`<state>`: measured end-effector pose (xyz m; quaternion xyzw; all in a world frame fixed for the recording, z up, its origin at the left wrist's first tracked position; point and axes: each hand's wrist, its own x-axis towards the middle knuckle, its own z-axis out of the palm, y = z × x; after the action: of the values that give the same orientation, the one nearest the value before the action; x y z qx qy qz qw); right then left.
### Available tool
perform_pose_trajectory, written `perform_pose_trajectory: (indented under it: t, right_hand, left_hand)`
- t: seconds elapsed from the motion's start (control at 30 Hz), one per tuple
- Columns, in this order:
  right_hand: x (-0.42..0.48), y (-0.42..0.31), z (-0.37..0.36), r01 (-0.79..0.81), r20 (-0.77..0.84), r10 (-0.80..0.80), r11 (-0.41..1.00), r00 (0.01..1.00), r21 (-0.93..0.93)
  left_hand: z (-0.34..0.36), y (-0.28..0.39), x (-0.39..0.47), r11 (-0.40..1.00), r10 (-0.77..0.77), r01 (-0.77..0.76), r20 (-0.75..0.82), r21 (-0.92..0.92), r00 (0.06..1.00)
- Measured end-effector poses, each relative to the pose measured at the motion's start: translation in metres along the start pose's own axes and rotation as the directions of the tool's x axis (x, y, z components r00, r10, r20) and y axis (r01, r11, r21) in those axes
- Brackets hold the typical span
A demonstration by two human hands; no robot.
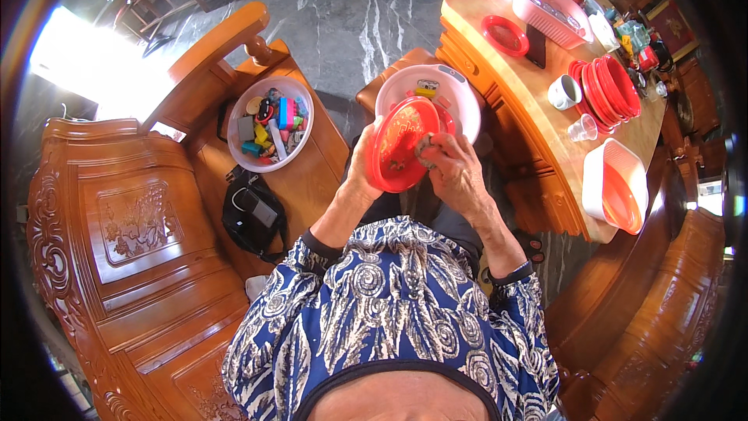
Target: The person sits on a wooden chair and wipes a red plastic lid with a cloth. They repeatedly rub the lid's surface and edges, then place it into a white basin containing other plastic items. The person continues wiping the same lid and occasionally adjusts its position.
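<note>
My left hand (361, 161) grips the left rim of a red plate (403, 134), tilted up in front of me, with a gold pattern on its face. Pressed to the plate's right side is a greyish scrubbing pad (428, 151), pinched in the fingers of my right hand (457, 172). Beneath both hands stands a pale pink basin (473, 106) on a brown stool (374, 86). Another red dish (447, 121) and a yellow item (426, 92) show inside it, partly hidden by the plate.
On the wooden table (540, 93) at right are stacked red plates (608, 90), a white mug (564, 92), a clear cup (583, 128), a pink basket (552, 11) and a white basket (596, 178). A tub of small items (272, 123) and a black bag (251, 213) rest on the bench at left.
</note>
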<state>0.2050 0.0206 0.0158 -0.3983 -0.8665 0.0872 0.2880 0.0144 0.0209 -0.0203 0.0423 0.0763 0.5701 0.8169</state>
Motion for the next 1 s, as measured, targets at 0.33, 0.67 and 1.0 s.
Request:
perform_pose_trajectory:
  t: [0.33, 0.67, 1.0]
  right_hand:
    - [0.024, -0.035, -0.048, 0.067, -0.26, 0.011, 0.956, 0.966, 0.287]
    - [0.039, -0.001, -0.038, 0.196, -0.1, -0.206, 0.975, 0.973, -0.107]
    - [0.016, 0.02, 0.007, -0.322, -0.258, 0.375, 0.919, 0.89, 0.228]
  left_hand:
    - [0.0, -0.02, 0.004, 0.995, -0.08, 0.072, 0.115, 0.075, 0.99]
    - [-0.002, -0.032, -0.011, 0.984, -0.143, 0.151, -0.083, 0.097, 0.986]
    - [-0.016, -0.028, -0.003, 0.987, -0.03, 0.012, 0.115, 0.159, 0.993]
